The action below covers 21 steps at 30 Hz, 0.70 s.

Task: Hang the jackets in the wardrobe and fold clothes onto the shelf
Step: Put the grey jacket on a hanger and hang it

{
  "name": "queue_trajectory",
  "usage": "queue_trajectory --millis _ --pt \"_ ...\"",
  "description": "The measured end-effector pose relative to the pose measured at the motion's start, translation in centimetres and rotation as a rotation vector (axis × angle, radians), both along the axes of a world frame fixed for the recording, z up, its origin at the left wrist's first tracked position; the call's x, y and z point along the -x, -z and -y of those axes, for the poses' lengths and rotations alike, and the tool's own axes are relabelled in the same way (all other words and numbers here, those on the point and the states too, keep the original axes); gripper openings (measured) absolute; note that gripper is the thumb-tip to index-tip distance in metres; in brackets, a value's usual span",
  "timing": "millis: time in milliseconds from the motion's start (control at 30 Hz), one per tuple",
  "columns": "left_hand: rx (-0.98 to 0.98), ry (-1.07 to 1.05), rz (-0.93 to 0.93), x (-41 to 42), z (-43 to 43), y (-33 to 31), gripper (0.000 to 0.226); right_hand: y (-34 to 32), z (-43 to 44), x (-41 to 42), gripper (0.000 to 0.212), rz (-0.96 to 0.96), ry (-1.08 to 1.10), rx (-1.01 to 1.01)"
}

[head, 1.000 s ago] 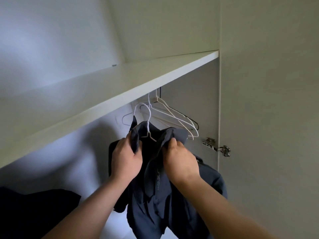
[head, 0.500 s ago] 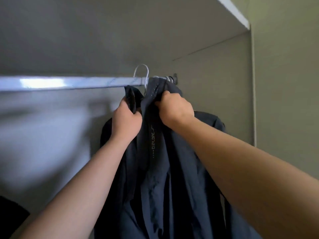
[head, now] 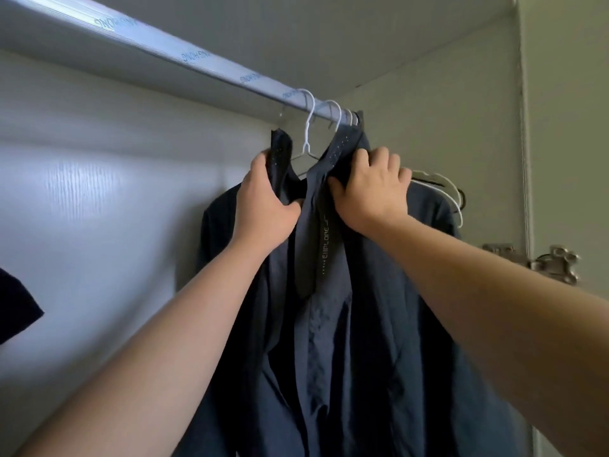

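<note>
At the left edge, a scrap of dark cloth [head: 16, 308] against the pale back panel. Overhead, a silvery rail [head: 197, 61] slanting from upper left down toward the far right corner of the wardrobe. Left hand [head: 267, 206] closed round the left collar flap of the dark navy jacket [head: 329, 357], thumb in front, fingers curled behind the fabric. Between the hands, a white wire hanger [head: 308, 127] hooked over the rail, its shoulders tucked inside the jacket. Jacket hanging open-fronted below the rail's right end, small pale lettering down its front strip. Right hand [head: 369, 192] clutching the right collar flap, fingers bent over the top of the cloth, thumb pinching from below. Just right of it, empty white hangers [head: 438, 177] behind the jacket's shoulder. Farther right, a metal door hinge [head: 543, 262] on the side wall.
</note>
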<state>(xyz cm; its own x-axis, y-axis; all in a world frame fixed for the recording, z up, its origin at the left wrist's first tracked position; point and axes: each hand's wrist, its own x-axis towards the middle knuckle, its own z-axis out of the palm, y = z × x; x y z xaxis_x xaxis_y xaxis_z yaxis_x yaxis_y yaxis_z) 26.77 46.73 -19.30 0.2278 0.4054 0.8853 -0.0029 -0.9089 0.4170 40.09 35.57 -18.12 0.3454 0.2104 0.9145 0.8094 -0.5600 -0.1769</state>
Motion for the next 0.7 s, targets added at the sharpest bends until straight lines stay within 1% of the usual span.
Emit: queue_trajectory --millis 100,200,300,433,533,600,700 --pt "0.052 -0.039 0.013 0.3 -1.2 2.5 0.085 3.2 0.1 0.8 0.048 0.055 0.02 -0.158" --pt "0.064 -0.063 -0.024 0.3 -1.8 6.9 0.07 8.1 0.4 2.0 0.041 0.03 -0.1 -0.215" --pt "0.086 -0.098 -0.07 0.1 -1.4 11.0 0.057 13.0 0.3 2.7 0.031 -0.051 -0.249 -0.12" --pt "0.083 -0.152 -0.134 0.2 -0.4 13.6 0.044 17.4 0.0 3.1 0.023 -0.193 -0.448 -0.011" --pt "0.088 -0.236 -0.195 0.7 0.2 15.2 0.038 20.3 0.2 4.2 0.024 -0.236 -0.464 -0.002" --pt "0.086 -0.28 -0.224 1.3 0.4 17.3 0.035 22.9 0.6 5.1 0.026 -0.277 -0.459 0.01" --pt "0.162 -0.253 -0.262 2.1 0.7 22.0 0.028 27.4 1.2 6.2 0.033 -0.398 -0.449 0.076"
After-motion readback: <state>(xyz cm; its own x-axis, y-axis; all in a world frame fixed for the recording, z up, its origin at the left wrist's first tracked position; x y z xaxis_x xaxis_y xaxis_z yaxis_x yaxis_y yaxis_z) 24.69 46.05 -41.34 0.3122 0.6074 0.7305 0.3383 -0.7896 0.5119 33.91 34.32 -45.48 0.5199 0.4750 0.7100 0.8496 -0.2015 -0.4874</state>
